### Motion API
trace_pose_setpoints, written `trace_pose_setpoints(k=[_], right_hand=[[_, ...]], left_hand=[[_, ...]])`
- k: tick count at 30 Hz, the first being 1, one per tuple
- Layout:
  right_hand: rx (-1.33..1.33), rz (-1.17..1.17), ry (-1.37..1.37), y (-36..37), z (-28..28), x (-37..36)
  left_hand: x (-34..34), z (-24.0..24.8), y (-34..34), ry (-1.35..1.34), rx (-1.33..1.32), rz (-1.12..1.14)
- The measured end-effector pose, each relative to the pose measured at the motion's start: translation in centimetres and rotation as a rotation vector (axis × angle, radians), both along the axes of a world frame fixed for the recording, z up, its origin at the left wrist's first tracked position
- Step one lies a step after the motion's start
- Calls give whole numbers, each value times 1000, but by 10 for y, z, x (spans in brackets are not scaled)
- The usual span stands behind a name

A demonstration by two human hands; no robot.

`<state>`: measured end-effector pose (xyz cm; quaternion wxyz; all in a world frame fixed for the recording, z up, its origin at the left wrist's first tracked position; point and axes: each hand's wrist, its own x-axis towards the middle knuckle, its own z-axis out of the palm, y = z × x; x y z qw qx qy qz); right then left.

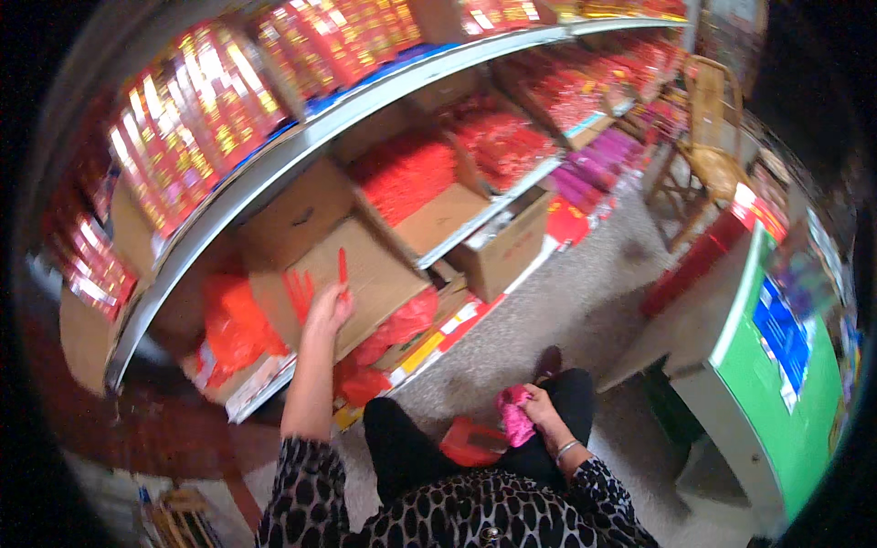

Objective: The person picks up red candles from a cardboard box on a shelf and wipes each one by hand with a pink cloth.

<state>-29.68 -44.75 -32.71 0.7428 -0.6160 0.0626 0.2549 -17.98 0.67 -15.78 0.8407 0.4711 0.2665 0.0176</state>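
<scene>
My left hand reaches into an open cardboard box on the lower shelf. Its fingers are closed, and a thin red stick rises from them. Several similar red strips lie just left of the hand; the exact kind is too blurred to tell. Over my right thigh, my right hand is closed on a crumpled bright pink cloth.
Boxes of red goods line the lower shelf. Red-and-gold packets fill the upper one. A green-topped counter stands to my right, a wooden chair beyond. A red object sits between my legs.
</scene>
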Motion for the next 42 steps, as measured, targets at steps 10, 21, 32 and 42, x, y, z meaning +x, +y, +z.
trace_pose_setpoints(k=[10, 21, 32, 42], right_hand=[[10, 203, -769, 56, 167, -21], [-280, 135, -958, 76, 213, -67], [-3, -239, -689, 49, 235, -2], [-293, 47, -990, 59, 243, -36]], left_hand=[[-224, -2, -211, -223, -190, -368], [-244, 42, -226, -292, 856, -514], [-256, 27, -231, -200, 79, -424], [-239, 31, -226, -97, -153, -126]])
